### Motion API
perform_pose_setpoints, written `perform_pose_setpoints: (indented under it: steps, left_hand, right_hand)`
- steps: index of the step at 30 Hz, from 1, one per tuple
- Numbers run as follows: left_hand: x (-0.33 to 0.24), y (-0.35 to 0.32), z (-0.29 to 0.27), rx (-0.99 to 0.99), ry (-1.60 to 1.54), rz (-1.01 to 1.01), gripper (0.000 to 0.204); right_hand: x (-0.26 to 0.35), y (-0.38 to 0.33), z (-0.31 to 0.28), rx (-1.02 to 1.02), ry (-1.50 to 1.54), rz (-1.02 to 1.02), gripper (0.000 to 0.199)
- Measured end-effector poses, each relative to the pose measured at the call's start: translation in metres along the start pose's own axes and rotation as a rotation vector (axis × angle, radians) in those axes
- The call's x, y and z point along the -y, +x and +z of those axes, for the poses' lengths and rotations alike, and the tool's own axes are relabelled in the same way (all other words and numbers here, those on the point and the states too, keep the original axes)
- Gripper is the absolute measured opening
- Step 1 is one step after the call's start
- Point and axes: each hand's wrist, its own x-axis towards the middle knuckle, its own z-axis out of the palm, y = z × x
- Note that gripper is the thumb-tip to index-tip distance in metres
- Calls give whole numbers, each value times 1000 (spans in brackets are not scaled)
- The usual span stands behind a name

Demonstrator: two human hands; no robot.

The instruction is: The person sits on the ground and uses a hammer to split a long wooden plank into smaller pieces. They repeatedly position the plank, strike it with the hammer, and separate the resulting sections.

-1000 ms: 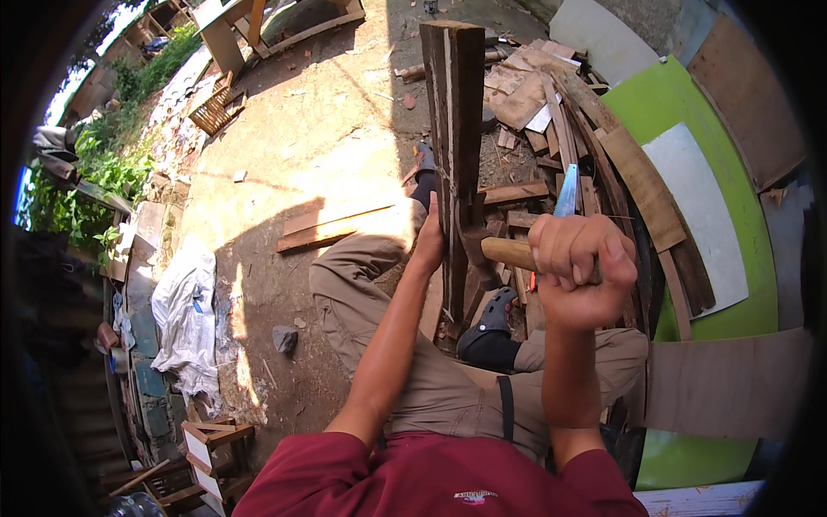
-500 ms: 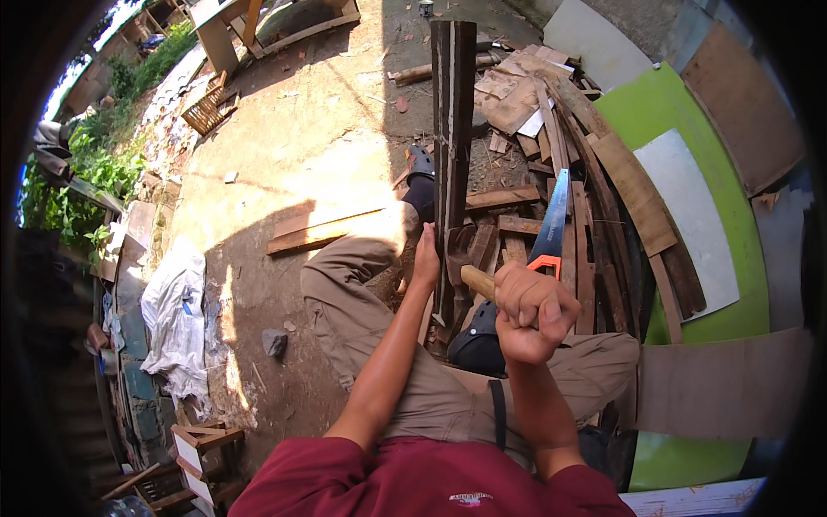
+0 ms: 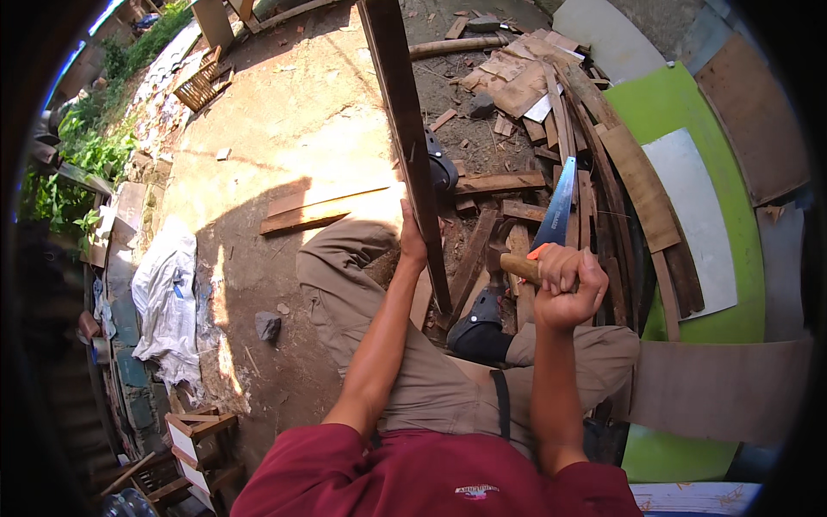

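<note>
My left hand [image 3: 413,235] is closed around the lower part of a long dark wooden plank [image 3: 403,112], which stands on its end and leans, its top passing out of view. In my right hand [image 3: 568,286] is the wooden handle of a claw hammer [image 3: 522,267]. The dark metal head of the hammer is to the right of the plank and apart from it. Beyond my right hand lies a handsaw [image 3: 556,209] with a blue blade and an orange handle, partly hidden by that hand.
Scrap boards [image 3: 594,189] are heaped to the right, beside a green panel [image 3: 749,258]. Loose planks [image 3: 323,211] lie on the ground ahead of my left knee. A grey stone [image 3: 268,325] and a white sack [image 3: 165,302] are at left, with a small wooden frame [image 3: 194,439] nearer.
The plank has tilted, its top going left, and turned to show a different face. My right hand has carried the hammer right, away from the plank.
</note>
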Motion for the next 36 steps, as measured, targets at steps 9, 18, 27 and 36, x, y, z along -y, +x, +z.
perform_pose_setpoints:
  steps: [9,18,27,36]
  left_hand:
    - [-2,9,11,97,-2,-248,82]
    - [71,10,0,79,125,-207,55]
    - [111,52,-13,-254,452,-249,78]
    - [105,45,3,-225,628,-142,67]
  right_hand:
    - [-18,-43,-50,-179,-162,151,44]
    - [-21,-47,-59,-205,-213,170,44]
    - [-24,-48,-59,-204,-222,206,44]
    - [-60,-48,-68,-223,-232,301,43]
